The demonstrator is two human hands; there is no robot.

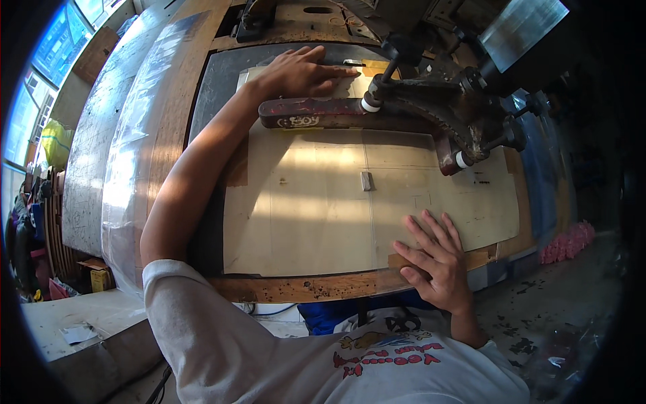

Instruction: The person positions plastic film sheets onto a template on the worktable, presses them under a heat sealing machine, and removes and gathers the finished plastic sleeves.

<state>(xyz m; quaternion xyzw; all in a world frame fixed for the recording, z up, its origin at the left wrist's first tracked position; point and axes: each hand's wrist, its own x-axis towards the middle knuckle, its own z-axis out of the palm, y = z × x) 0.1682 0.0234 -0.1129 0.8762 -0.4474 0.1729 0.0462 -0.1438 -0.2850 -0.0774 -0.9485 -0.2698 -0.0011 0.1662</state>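
Note:
A large cream sheet (309, 215) lies on a dark board, marked with thin ruled lines and pieces of brown tape. My left hand (299, 72) rests palm down near the far edge, beyond a dark metal bar. Its index finger stretches right, toward a strip of yellow-brown tape (375, 68); the other fingers bend slightly, and nothing shows in them. On the near right of the sheet, my right hand (436, 262) lies flat with fingers spread, beside brown tape (478, 259). A small grey metal block (367, 181) sits near the sheet's middle, apart from both hands.
The dark metal bar (316, 104) of a machine crosses above the sheet, joined to a bracket (464, 101) with knobs at the right. A wooden edge (296, 288) runs along the front. Clear plastic film (131, 182) covers the left side; a pink bundle (568, 242) lies at right.

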